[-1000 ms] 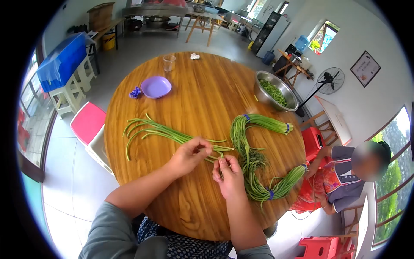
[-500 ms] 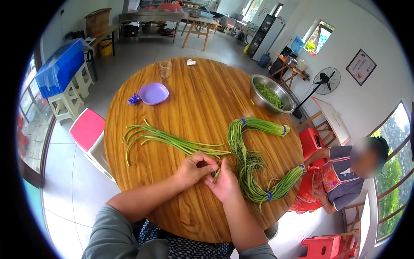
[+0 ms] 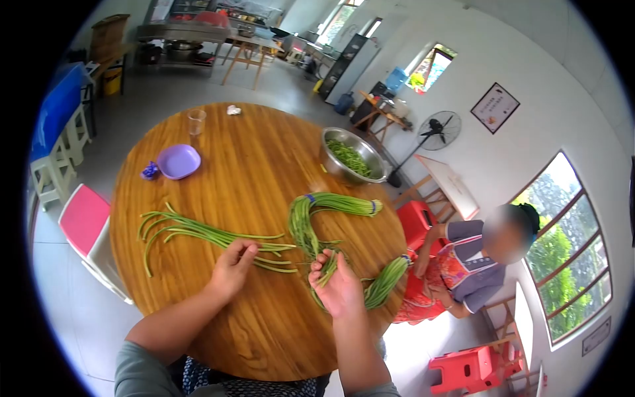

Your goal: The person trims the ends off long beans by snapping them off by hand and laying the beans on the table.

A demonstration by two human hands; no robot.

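My left hand point(image 3: 233, 268) is at the near side of a loose spread of long green garlic scapes point(image 3: 192, 228), thumb and fingers drawn together. Whether a stem is between them is hidden. Palm up, my right hand point(image 3: 340, 284) has its fingers curled round a few short garlic scape pieces point(image 3: 327, 270). Behind it lies a bundle of garlic scapes point(image 3: 344, 204) with blue ties, bent in a curve. Another tied bundle point(image 3: 387, 281) runs to the table's right edge, partly covered by my right hand.
On the round wooden table point(image 3: 245, 152) stand a steel bowl point(image 3: 326, 155) of cut green pieces, a purple dish point(image 3: 179, 162), a clear cup point(image 3: 196, 122) and crumpled white paper point(image 3: 233, 110). A person point(image 3: 463, 264) in a red apron is at the right, by red stools point(image 3: 473, 367).
My hands, close together before, have separated. The left moved toward the loose garlic scapes; the right turned palm up with the short pieces. The camera view has swung right.
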